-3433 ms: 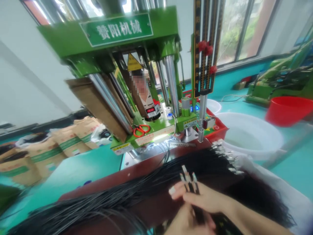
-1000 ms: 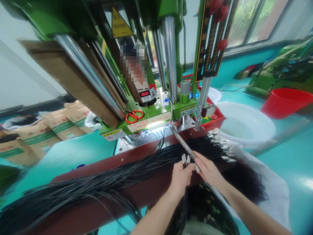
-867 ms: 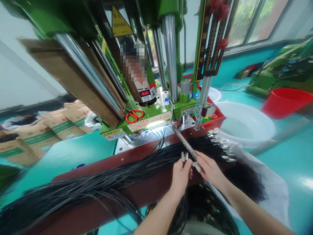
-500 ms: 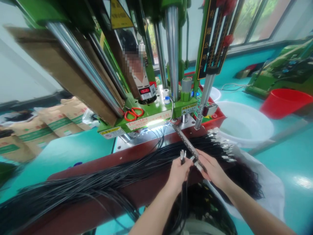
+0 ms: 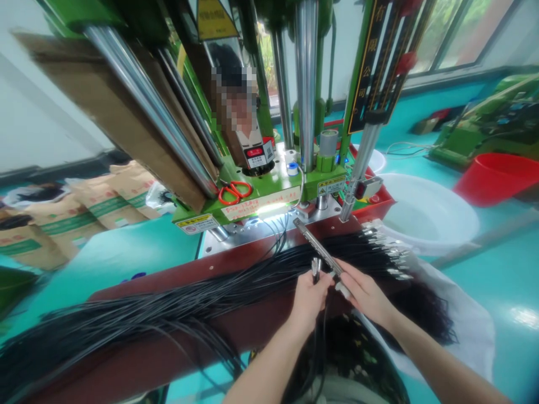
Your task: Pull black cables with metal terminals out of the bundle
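Observation:
My left hand (image 5: 309,296) pinches a few black cables just below their metal plug ends (image 5: 315,265), which point up. My right hand (image 5: 361,290) sits right beside it, fingers closed on the near end of a long metal bar (image 5: 315,244) that runs up toward the green press machine (image 5: 269,191). A thick bundle of black cables (image 5: 177,303) lies across the dark red bench edge (image 5: 252,328). More metal-tipped cable ends (image 5: 389,255) fan out to the right of my hands.
Red-handled scissors (image 5: 231,192) lie on the machine's green base. A white basin (image 5: 425,216) and a red basin (image 5: 492,178) stand at the right. Brown paper sacks (image 5: 80,210) line the left. A white cloth (image 5: 463,325) hangs under the cables at right.
Since 3.4 s ago the view has moved closer to the machine and my hands have lifted the cable ends to the metal bar. Over the last second they barely moved.

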### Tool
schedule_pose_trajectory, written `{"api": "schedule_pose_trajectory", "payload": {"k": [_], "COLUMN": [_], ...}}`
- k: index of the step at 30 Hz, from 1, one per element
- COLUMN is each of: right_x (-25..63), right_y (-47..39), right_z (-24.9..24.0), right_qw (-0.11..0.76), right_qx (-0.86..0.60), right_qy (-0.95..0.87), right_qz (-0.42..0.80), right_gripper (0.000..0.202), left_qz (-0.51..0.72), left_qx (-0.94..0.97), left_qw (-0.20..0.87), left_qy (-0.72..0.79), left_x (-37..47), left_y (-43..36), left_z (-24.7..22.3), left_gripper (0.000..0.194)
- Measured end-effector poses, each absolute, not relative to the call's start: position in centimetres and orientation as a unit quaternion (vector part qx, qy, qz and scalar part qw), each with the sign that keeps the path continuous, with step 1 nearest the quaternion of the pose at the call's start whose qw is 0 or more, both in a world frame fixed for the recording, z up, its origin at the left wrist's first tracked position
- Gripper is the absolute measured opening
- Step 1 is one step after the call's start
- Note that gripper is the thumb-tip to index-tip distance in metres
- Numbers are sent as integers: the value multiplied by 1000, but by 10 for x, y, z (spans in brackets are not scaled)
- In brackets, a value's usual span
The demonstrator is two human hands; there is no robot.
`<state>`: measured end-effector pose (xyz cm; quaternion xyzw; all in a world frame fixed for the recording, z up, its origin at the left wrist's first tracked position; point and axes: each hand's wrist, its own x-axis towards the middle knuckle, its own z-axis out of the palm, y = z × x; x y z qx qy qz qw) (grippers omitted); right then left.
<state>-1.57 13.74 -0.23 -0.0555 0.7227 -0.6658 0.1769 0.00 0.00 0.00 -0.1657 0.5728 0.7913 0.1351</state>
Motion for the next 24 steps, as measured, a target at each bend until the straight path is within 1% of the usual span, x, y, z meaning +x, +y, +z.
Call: {"api": "schedule_pose_trajectory", "payload": {"k": [5, 7, 15, 18, 24], "right_x": [-15, -15, -16, -16, -17], "right_y": [135, 136, 141, 141, 141], "right_z": [6, 9, 10, 11, 9], "right_qw": [198, 199, 203, 199, 218], "right_qx": [26, 32, 11, 4, -10], "right_qy": [677, 678, 684, 690, 690], "right_qz": [-708, -707, -700, -696, -690], "right_gripper": [57, 58, 60, 58, 58], "left_qz": [799, 795, 790, 803, 797], "left_qx": [-189, -198, -176, -169, -165], "left_qw": [26, 15, 136, 140, 139], "left_qy": [570, 574, 571, 554, 564], "left_x": [-1, -4, -8, -7, -6], "left_y": [2, 1, -6, -7, -7], "left_z": [1, 1, 5, 7, 7], "left_gripper": [38, 36, 34, 32, 27]}}
